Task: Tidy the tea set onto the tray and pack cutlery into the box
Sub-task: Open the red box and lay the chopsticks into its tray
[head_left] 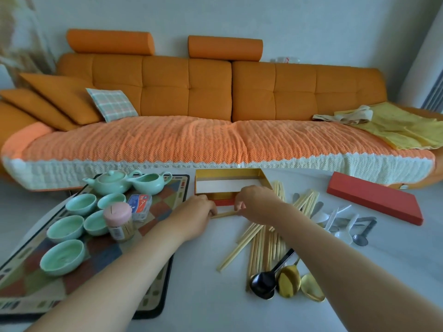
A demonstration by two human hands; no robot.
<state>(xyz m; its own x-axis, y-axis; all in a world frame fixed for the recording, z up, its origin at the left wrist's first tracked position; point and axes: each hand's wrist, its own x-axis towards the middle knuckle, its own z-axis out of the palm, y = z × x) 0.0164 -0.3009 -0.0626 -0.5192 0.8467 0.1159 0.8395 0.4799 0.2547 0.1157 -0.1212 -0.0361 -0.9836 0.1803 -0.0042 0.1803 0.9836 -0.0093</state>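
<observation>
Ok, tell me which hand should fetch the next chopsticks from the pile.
Right. The right hand and left hand both pinch a chopstick at the box edge, but the chopstick pile lies on the right hand's side; the left would have to cross over.
</observation>
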